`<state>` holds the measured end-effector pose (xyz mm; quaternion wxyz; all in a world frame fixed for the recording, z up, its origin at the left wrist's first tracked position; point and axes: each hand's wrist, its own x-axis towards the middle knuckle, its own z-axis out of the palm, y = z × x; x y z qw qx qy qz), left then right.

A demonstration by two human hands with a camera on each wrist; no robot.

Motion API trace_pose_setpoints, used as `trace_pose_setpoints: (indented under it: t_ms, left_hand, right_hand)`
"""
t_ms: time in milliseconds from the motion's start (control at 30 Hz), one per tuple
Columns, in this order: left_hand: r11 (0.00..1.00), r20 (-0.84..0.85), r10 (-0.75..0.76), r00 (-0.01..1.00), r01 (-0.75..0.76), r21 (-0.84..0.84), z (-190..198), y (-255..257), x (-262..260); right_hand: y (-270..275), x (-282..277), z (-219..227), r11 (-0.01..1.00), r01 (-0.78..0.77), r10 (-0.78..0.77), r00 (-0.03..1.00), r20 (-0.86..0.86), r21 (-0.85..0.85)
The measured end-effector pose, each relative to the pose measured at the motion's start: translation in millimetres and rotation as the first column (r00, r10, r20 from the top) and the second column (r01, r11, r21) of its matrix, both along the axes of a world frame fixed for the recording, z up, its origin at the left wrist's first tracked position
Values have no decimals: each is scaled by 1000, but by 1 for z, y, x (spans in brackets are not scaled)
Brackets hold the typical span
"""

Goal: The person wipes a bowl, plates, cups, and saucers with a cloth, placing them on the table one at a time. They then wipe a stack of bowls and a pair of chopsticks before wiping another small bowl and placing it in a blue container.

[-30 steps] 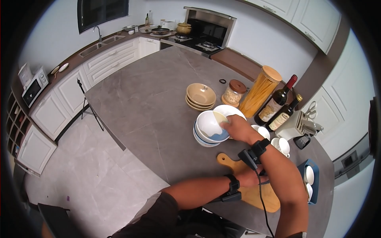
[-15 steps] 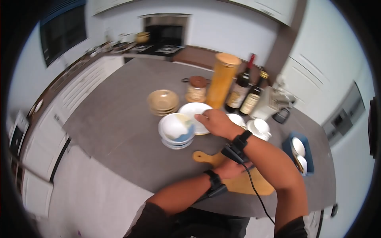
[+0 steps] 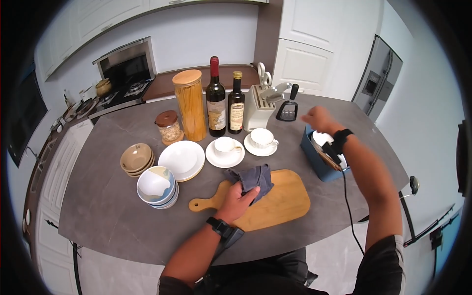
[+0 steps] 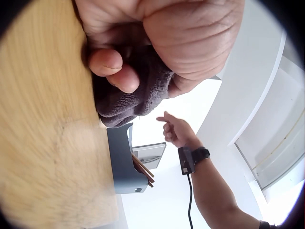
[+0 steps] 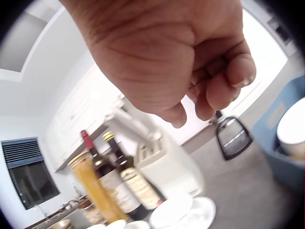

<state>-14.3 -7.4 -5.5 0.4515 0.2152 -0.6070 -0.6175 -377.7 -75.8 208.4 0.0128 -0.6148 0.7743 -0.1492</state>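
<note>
My left hand (image 3: 236,202) grips a dark grey cloth (image 3: 256,177) on the wooden cutting board (image 3: 282,206). In the left wrist view, fingertips curl into the bunched cloth (image 4: 136,100) close over the board. My right hand (image 3: 322,120) is raised by the far end of a blue bin (image 3: 314,158); its fingers bend loosely with nothing between them, as the right wrist view also shows. Inside the bin are white dishes (image 3: 322,139) and brown wooden sticks (image 4: 143,171), partly hidden by the right wrist strap.
Stacked patterned bowls (image 3: 156,186), tan bowls (image 3: 136,158) and white plates (image 3: 182,160) stand at left. Behind the board are two cups (image 3: 225,146) on saucers, a pasta jar (image 3: 191,108), an oat jar (image 3: 168,127), two bottles (image 3: 216,108) and a knife block (image 3: 259,110).
My right hand has left the patterned bowls, passed over the white plate and moved right to the blue bin. The head view has turned right. My left hand stays at the board.
</note>
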Motion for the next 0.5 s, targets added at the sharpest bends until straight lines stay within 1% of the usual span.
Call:
trace_pose_setpoints:
  t_ms: [33, 100, 133, 200, 233, 300, 367, 400, 433, 467, 500]
  left_hand:
    - [1000, 18, -1, 1000, 1, -5, 0, 0, 0]
    - [1000, 41, -6, 999, 7, -11, 2, 0, 0]
    - [1000, 53, 1, 999, -1, 9, 4, 1, 0]
    - [1000, 67, 8, 998, -10, 26, 6, 0, 0]
    - [1000, 60, 7, 998, -8, 14, 6, 0, 0]
    - [1000, 56, 8, 998, -8, 2, 5, 0, 0]
    - [1000, 106, 0, 994, -2, 21, 4, -2, 2]
    - [1000, 111, 3, 994, -5, 19, 1, -2, 1]
    - [999, 78, -9, 997, 7, 31, -2, -2, 0]
    - [999, 44, -19, 999, 17, 41, -2, -3, 0]
    - [999, 47, -11, 999, 9, 37, -2, -3, 0]
  right_hand:
    - [7, -24, 7, 992, 115, -120, 990, 77, 60]
    - [17, -78, 3, 979, 191, -191, 982, -12, 71]
    - [25, -97, 0, 978, 195, -196, 981, -7, 70]
    - [37, -125, -9, 956, 241, -245, 970, 0, 169]
    - [37, -134, -17, 956, 241, -244, 970, 2, 170]
    - [34, -146, -36, 926, 274, -262, 962, -83, 261]
    - [36, -152, -49, 930, 253, -242, 968, -71, 268]
    - [35, -154, -56, 914, 276, -252, 961, -117, 296]
    - [32, -157, -63, 898, 299, -259, 952, -163, 322]
    - [32, -159, -70, 894, 294, -264, 955, -133, 337]
    - [33, -161, -76, 898, 286, -257, 958, -129, 334]
